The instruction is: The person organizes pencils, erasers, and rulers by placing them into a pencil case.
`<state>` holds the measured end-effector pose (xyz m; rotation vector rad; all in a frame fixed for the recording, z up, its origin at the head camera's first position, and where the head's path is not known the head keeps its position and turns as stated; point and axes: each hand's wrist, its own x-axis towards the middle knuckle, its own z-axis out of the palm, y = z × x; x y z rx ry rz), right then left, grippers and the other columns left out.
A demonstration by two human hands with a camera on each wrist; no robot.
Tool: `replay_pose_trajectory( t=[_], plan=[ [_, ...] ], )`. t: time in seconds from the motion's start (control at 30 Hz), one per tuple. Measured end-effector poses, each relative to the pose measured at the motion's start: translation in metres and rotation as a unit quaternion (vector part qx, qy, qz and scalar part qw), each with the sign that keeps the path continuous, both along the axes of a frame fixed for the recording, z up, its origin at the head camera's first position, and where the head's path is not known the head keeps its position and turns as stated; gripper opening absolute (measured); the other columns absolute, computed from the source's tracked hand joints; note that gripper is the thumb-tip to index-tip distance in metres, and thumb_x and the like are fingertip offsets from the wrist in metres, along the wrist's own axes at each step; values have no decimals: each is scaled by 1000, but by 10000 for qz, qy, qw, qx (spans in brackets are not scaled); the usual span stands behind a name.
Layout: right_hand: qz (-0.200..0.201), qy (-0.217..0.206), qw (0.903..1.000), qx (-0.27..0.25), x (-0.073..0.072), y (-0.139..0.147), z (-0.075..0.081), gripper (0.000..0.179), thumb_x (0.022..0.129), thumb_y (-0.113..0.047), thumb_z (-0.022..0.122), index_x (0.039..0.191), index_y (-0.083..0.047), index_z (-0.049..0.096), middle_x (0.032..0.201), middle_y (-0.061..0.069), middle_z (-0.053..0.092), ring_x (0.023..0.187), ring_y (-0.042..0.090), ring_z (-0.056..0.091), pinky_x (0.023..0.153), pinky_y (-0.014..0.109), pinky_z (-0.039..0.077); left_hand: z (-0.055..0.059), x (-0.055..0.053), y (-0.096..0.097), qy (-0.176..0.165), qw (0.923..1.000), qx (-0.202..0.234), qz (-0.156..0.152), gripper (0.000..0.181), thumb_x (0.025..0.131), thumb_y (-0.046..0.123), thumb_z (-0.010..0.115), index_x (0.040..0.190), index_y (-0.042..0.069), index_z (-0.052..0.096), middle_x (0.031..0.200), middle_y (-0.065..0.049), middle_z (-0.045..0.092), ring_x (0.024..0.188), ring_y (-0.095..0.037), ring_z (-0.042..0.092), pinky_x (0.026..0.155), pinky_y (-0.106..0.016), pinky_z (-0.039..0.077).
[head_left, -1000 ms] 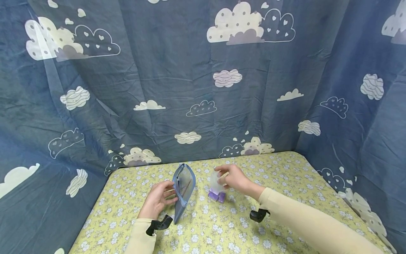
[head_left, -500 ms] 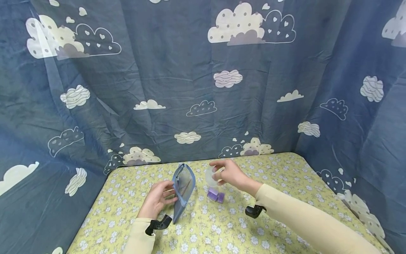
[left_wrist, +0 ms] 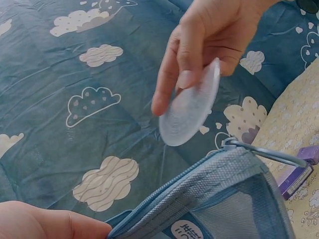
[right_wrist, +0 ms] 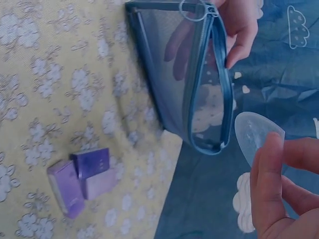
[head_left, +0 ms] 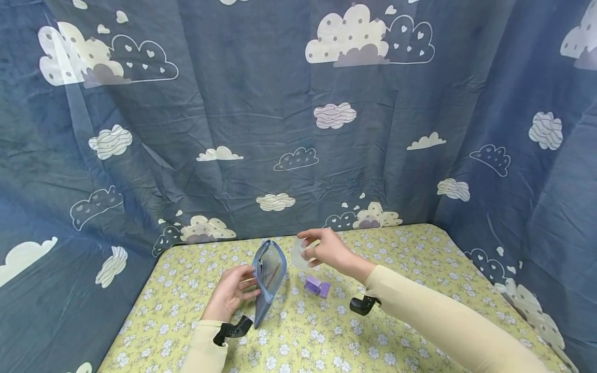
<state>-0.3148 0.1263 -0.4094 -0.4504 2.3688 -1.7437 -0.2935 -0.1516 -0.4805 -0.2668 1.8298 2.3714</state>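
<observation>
My left hand [head_left: 231, 293] holds a blue mesh zip pencil case [head_left: 272, 272] by its side, thumb on the near edge, as the left wrist view also shows. The case stands upright with its mouth unzipped, and thin stick-like items show through the mesh. Between thumb and fingers, my right hand [head_left: 330, 252] pinches a clear plastic protractor [left_wrist: 187, 114] with a curved edge. In the right wrist view the protractor [right_wrist: 251, 134] hangs to the side of the case's mouth, apart from it. Its far part is hidden by the fingers.
Small purple blocks [head_left: 317, 286], possibly erasers in sleeves, lie on the yellow flowered tablecloth [head_left: 354, 331] to the right of the case. A dark blue cloud-print curtain [head_left: 242, 124] rises behind the table and along both sides.
My right hand has lifted the protractor from beside the purple blocks and carried it up and left toward the pencil case. The left hand and the case have hardly moved.
</observation>
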Motion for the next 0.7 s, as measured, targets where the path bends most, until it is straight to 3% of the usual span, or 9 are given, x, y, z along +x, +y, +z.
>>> replay_pose_trajectory(
  t=[0.4,0.7],
  plan=[
    [94,46,9999,-120,-3,-22,14,52,86,2,72,135,-10,62,112,17,58,85,27,68,70,42,61,0,1,-1,28,9999,-82,-62,11,97,14,62,93,4,62,89,-10,62,87,-31,65,85,-56,55],
    [216,28,9997,-128,-6,-38,14,53,85,5,72,136,-7,62,114,21,58,81,27,68,69,40,61,1,0,0,12,9999,-104,-49,12,97,15,63,93,4,62,90,-9,61,88,-31,65,85,-56,55]
  ],
)
